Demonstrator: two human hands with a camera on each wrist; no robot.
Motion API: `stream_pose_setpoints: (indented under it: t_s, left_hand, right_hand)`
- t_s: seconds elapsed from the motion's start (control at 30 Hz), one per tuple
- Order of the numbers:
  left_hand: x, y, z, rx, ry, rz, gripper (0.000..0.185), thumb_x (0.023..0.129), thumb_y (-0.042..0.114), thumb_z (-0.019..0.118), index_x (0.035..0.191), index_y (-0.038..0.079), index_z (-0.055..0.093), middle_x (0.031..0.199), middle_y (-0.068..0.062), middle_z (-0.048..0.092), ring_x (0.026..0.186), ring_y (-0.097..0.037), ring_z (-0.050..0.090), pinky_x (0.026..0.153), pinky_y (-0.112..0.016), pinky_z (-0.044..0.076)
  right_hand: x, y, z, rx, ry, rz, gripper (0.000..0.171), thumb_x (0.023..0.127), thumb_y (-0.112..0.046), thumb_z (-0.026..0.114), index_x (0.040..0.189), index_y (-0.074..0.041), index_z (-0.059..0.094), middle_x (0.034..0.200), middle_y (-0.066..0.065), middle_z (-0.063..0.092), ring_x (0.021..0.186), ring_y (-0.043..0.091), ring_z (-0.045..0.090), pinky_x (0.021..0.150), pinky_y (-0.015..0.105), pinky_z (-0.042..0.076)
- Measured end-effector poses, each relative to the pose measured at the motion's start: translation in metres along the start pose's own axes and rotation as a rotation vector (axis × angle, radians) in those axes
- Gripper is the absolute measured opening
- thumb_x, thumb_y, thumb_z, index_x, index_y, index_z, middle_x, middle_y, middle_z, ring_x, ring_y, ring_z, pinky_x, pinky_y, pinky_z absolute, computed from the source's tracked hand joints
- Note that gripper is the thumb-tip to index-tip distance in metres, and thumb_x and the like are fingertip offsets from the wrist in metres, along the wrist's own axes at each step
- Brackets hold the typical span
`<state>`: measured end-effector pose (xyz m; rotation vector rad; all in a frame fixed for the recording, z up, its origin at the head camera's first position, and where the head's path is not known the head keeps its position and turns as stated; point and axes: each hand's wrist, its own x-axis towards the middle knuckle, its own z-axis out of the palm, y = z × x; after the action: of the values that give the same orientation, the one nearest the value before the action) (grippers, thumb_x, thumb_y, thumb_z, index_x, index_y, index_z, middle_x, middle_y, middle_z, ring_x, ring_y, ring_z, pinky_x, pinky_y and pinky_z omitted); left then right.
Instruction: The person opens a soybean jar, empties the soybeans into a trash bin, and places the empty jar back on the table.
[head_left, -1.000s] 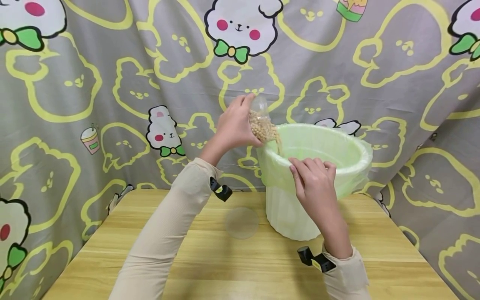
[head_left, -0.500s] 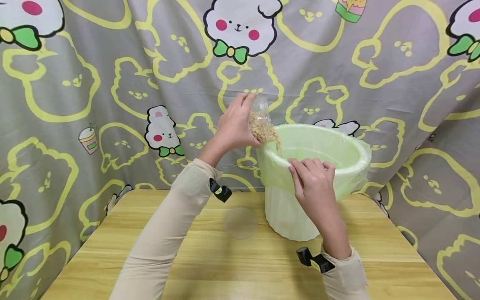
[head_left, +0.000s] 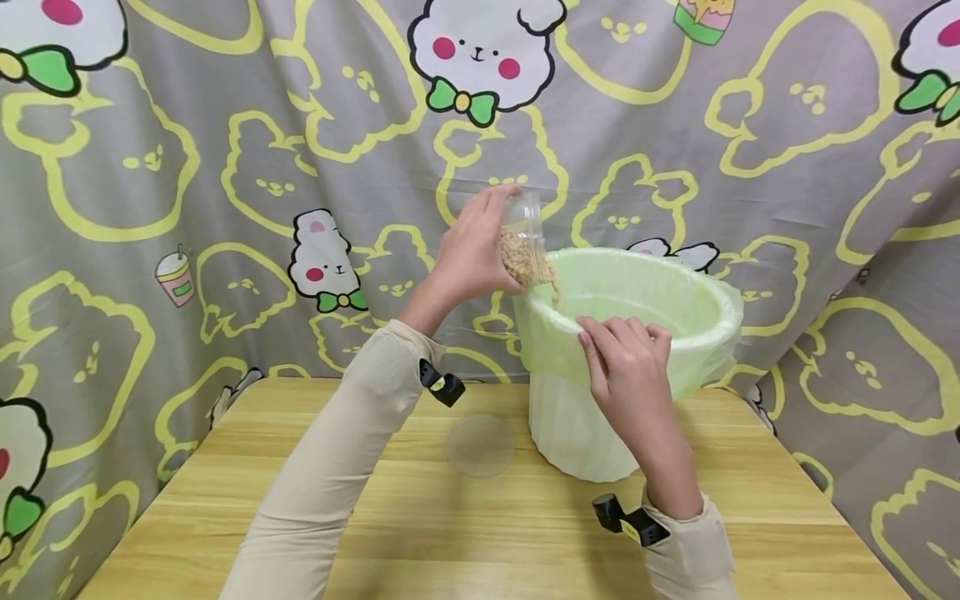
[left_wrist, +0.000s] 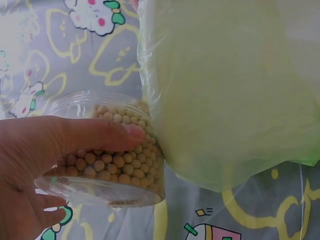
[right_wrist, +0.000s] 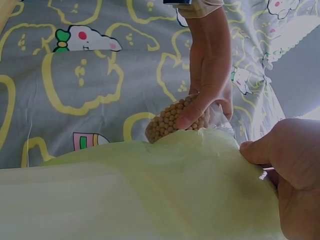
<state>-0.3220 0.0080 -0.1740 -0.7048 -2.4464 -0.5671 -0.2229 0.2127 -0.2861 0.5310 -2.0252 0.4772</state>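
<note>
My left hand (head_left: 476, 250) grips a clear plastic jar (left_wrist: 107, 192) tilted over the left rim of a bin. Round beige soybeans (head_left: 521, 254) fill its lower side, and some spill from its mouth into the bin. The white bin (head_left: 577, 433) is lined with a pale green bag (head_left: 630, 287) folded over its rim. At the near rim my right hand (head_left: 630, 358) pinches the bag's edge, thumb outside and fingers over the top. In the right wrist view the jar's beans (right_wrist: 170, 117) show beyond the bag. The bottom of the bin is hidden.
A round clear lid (head_left: 482, 446) lies on the wooden table (head_left: 450, 533), left of the bin. Behind the table hangs a grey curtain (head_left: 390, 200) with cartoon prints. Black wrist cameras are strapped to both sleeves.
The bean level in the jar has dropped a little and the stream at its mouth is shorter. The jar is tipped slightly further; the right hand stays in place.
</note>
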Motion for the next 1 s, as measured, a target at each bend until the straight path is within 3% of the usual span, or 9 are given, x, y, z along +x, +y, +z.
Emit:
stream_pose_setpoints:
  t_s: [0.3, 1.0]
  left_hand:
    - [-0.0003, 0.0047, 0.0003, 0.023, -0.002, 0.027, 0.12, 0.058, 0.023, 0.101, 0.157, 0.025, 0.033, 0.163, -0.002, 0.032, 0.154, -0.024, 0.027, 0.098, -0.048, 0.055]
    - [0.0006, 0.009, 0.0044, 0.048, 0.012, 0.105, 0.119, 0.059, 0.018, 0.1, 0.159, 0.024, 0.034, 0.165, -0.003, 0.031, 0.156, -0.023, 0.024, 0.112, -0.043, 0.048]
  right_hand:
    - [-0.0001, -0.0008, 0.0004, 0.001, -0.001, 0.004, 0.018, 0.1, -0.009, 0.063, 0.111, -0.001, 0.074, 0.085, 0.014, 0.068, 0.082, 0.034, 0.054, 0.089, 0.056, 0.031]
    - [0.0001, 0.0003, -0.0002, 0.003, -0.012, 0.021, 0.019, 0.1, -0.009, 0.063, 0.112, -0.001, 0.074, 0.087, 0.015, 0.069, 0.085, 0.035, 0.055, 0.09, 0.057, 0.031]
